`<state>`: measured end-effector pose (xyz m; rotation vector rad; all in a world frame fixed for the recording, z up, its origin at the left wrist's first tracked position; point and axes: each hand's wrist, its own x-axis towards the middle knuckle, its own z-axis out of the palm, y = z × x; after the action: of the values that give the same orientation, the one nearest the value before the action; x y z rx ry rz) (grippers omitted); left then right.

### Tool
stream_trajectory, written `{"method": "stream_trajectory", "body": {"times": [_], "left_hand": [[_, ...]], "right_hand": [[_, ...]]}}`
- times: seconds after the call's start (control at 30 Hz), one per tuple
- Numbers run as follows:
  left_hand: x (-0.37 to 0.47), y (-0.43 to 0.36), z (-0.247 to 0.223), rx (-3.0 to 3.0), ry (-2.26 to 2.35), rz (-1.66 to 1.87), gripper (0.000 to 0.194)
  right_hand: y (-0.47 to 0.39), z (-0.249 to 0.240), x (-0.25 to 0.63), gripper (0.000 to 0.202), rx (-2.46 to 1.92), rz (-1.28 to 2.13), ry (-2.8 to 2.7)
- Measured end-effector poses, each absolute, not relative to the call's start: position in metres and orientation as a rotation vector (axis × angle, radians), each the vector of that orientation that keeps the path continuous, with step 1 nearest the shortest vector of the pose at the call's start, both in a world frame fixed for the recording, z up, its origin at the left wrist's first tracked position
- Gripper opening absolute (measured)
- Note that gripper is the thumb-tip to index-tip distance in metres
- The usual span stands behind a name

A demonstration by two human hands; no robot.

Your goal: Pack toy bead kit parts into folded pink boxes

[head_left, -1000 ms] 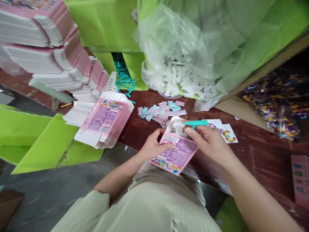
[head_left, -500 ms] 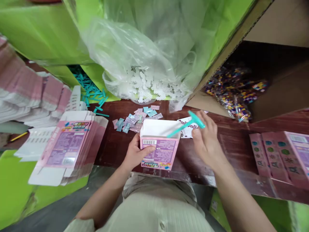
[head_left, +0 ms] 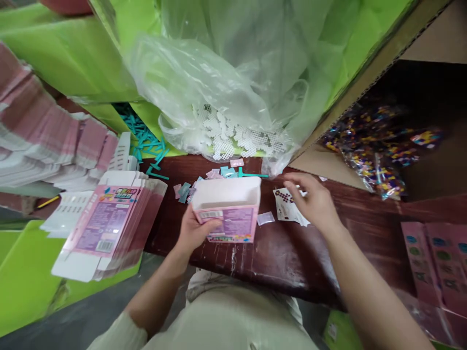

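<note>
My left hand (head_left: 195, 229) grips the lower left of a pink and purple box (head_left: 233, 221), whose white top is open and tilted. Over the printed paper (head_left: 288, 204) on the dark red table is my right hand (head_left: 310, 197), its fingers apart and nothing between them. A teal T-shaped tool (head_left: 253, 175) lies on the table behind the box. Small pink, blue and purple packets (head_left: 184, 191) are spread behind and left of the box, and one pale packet (head_left: 265, 218) lies just to its right.
Flat boxes (head_left: 113, 218) are stacked at left, near a bin of teal tools (head_left: 140, 129). A plastic bag with white lattice pieces (head_left: 233, 133) sits at the back. At right are a carton of colourful bags (head_left: 383, 146) and finished-looking pink boxes (head_left: 416, 253).
My right hand has let go of the teal tool, which now lies behind the box. The box has shifted left and tilted, and the pale packet beside it has come into view.
</note>
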<state>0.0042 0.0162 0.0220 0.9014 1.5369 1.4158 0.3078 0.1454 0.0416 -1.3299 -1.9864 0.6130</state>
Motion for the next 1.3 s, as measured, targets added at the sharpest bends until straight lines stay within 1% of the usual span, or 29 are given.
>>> {"method": "stream_trajectory", "body": {"times": [0.1,0.17,0.23,0.33,0.43,0.5,0.6,0.63,0.73,0.8,0.83,0.93,0.97,1.03,1.07,1.1,1.2,1.3], "left_hand": [[-0.025,0.009,0.032,0.951,1.699,1.625,0.052],[-0.034,0.002,0.042,0.995,1.818,1.682,0.056],[-0.034,-0.006,0.050,1.028,1.947,1.684,0.062],[-0.028,-0.018,0.054,1.106,2.001,1.678,0.063],[-0.027,-0.022,0.051,1.322,1.789,1.617,0.058],[-0.028,-0.019,0.048,1.433,1.649,1.551,0.055],[-0.022,-0.011,0.046,1.520,1.516,1.548,0.054],[-0.016,-0.009,0.046,1.545,1.460,1.553,0.056],[0.013,-0.004,0.048,1.510,1.351,1.508,0.059],[0.032,-0.004,0.049,1.368,1.390,1.454,0.060],[0.039,-0.004,0.049,1.279,1.434,1.431,0.061],[0.043,-0.003,0.043,1.020,1.564,1.384,0.062],[0.041,-0.002,0.041,0.948,1.592,1.381,0.060],[0.037,0.000,0.037,0.864,1.616,1.380,0.054],[0.036,0.000,0.037,0.858,1.618,1.366,0.053],[0.037,0.000,0.037,0.874,1.613,1.340,0.053],[0.044,0.000,0.039,0.952,1.592,1.236,0.054],[0.046,0.001,0.037,0.943,1.611,1.220,0.052]], "right_hand": [[0.175,0.029,0.253,0.040,-1.432,0.678,-2.279],[0.193,0.023,0.213,0.043,-1.584,0.682,-2.376],[0.206,0.017,0.184,0.041,-1.660,0.690,-2.417],[0.217,0.008,0.174,0.038,-1.637,0.700,-2.478],[0.211,0.011,0.195,0.034,-1.563,0.681,-2.532],[0.195,0.029,0.220,0.031,-1.455,0.617,-2.469],[0.150,0.079,0.257,0.021,-1.075,0.400,-2.061],[0.132,0.098,0.264,0.025,-0.961,0.349,-1.976],[0.085,0.142,0.268,0.054,-0.690,0.302,-2.177],[0.070,0.152,0.266,0.060,-0.615,0.252,-2.311],[0.069,0.151,0.269,0.059,-0.637,0.224,-2.310],[0.085,0.123,0.308,0.044,-0.971,0.207,-2.106],[0.093,0.107,0.328,0.046,-1.153,0.211,-1.980],[0.110,0.068,0.368,0.061,-1.543,0.287,-1.741],[0.117,0.047,0.383,0.070,-1.704,0.397,-1.679],[0.123,0.028,0.395,0.073,-1.820,0.561,-1.655],[0.128,-0.012,0.410,0.068,-1.884,0.933,-1.633],[0.129,-0.015,0.422,0.065,-1.754,1.056,-1.614]]}}
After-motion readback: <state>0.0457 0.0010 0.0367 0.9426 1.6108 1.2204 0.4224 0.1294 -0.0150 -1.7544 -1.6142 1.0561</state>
